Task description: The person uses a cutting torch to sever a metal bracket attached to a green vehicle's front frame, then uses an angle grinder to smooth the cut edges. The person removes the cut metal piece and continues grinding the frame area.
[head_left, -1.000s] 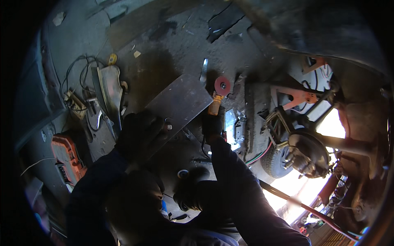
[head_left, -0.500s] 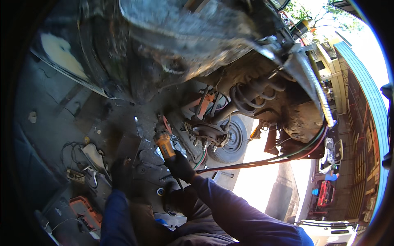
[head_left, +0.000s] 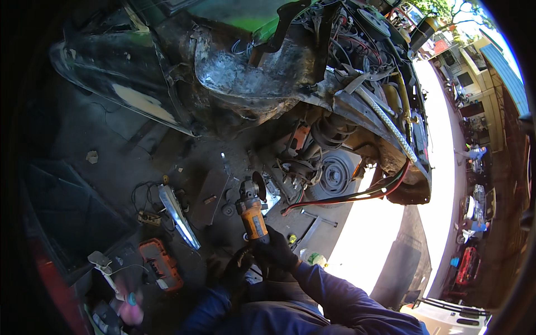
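Note:
My gloved right hand [head_left: 276,248] grips an orange-and-black angle grinder [head_left: 254,220], held upright with its disc upward. My gloved left hand [head_left: 237,262] is curled just left of the grinder's rear end; what is in it is too dark to tell. Beyond the grinder, a flat metal plate [head_left: 211,190] lies on the floor, and a long shiny metal piece [head_left: 178,218] lies to its left.
A stripped car body [head_left: 245,72] fills the top, with red and green hoses [head_left: 357,192] hanging beside a wheel [head_left: 335,176]. An orange case [head_left: 160,262] and a power strip [head_left: 149,218] with cables lie left. Two people [head_left: 478,152] [head_left: 479,225] are on the sunlit right.
The view has tilted up to the car body. My left hand has left the metal plate and come over beside the grinder, which my right hand has drawn closer toward me.

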Demonstrator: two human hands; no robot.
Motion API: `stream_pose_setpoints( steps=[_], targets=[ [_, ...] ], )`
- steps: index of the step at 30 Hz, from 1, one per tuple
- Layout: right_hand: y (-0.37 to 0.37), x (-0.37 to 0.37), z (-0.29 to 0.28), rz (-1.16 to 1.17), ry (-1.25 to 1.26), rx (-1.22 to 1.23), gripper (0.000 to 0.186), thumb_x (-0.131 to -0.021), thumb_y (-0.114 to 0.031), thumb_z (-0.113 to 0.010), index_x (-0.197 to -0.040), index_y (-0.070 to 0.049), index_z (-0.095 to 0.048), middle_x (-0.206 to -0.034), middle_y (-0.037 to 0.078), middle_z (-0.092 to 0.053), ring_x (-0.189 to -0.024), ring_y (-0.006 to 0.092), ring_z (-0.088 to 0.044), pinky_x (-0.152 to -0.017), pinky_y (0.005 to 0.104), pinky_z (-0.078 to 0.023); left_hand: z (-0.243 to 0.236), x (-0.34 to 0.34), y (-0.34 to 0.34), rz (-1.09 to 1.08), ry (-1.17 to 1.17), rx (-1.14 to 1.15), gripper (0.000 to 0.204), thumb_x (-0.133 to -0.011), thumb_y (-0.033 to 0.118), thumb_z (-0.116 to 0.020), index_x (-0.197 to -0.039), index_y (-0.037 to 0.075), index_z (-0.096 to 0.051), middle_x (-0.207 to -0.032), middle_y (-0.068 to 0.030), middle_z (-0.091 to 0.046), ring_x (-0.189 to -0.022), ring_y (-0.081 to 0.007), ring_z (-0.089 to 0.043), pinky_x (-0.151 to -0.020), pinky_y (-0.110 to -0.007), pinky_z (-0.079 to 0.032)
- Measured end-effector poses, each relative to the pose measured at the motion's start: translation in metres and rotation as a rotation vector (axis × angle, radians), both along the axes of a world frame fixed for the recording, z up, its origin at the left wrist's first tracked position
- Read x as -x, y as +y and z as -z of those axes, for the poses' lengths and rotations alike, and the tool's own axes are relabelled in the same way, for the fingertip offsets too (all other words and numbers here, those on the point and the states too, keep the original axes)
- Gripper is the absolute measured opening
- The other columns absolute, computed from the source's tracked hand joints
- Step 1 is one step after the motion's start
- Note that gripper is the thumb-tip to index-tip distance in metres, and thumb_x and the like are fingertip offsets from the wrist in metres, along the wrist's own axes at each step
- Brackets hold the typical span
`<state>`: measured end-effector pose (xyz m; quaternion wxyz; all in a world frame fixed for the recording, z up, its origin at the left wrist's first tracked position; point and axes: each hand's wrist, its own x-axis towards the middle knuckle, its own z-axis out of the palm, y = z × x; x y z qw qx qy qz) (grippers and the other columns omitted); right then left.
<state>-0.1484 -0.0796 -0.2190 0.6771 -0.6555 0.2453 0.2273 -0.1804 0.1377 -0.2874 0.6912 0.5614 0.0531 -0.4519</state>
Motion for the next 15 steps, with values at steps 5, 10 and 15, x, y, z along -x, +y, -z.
stream_pose_setpoints(
  steps=[5, 10, 15],
  targets=[
    [0.030, 0.001, -0.073, 0.205, 0.078, -0.343, 0.045, -0.103, -0.024, -0.076, -0.140, -0.002, -0.063, -0.115, 0.009, -0.076, -0.094, 0.0164, -0.075, -0.082, 0.0323, -0.062, -0.100, -0.008, 0.016, 0.135, -0.233, 0.058, 0.043, -0.104, 0.026, -0.076, -0.139, 0.004, -0.065, -0.110, -0.0071, -0.075, -0.101, -0.0187, -0.073, -0.089, -0.037, -0.058],
    [0.011, -0.019, -0.153, 0.184, -0.227, -0.476, 0.042, -0.104, -0.017, -0.071, -0.139, 0.002, -0.060, -0.116, 0.010, -0.075, -0.097, 0.0182, -0.075, -0.085, 0.0342, -0.063, -0.147, -0.036, 0.037, 0.319, -0.771, -0.191, 0.046, -0.093, 0.035, -0.084, -0.130, 0.009, -0.074, -0.122, -0.0139, -0.074, -0.115, -0.0359, -0.070, -0.098, -0.047, -0.054],
    [-0.017, -0.023, -0.224, 0.272, -0.320, -0.372, 0.085, -0.088, -0.051, -0.077, -0.147, 0.006, -0.052, -0.122, 0.026, -0.068, -0.092, 0.0358, -0.077, -0.075, 0.0471, -0.067, -0.095, -0.033, 0.051, 0.472, -0.962, -0.450, 0.032, -0.100, 0.034, -0.077, -0.120, 0.010, -0.077, -0.117, -0.0135, -0.076, -0.118, -0.0318, -0.071, -0.099, -0.048, -0.057]
  ],
)
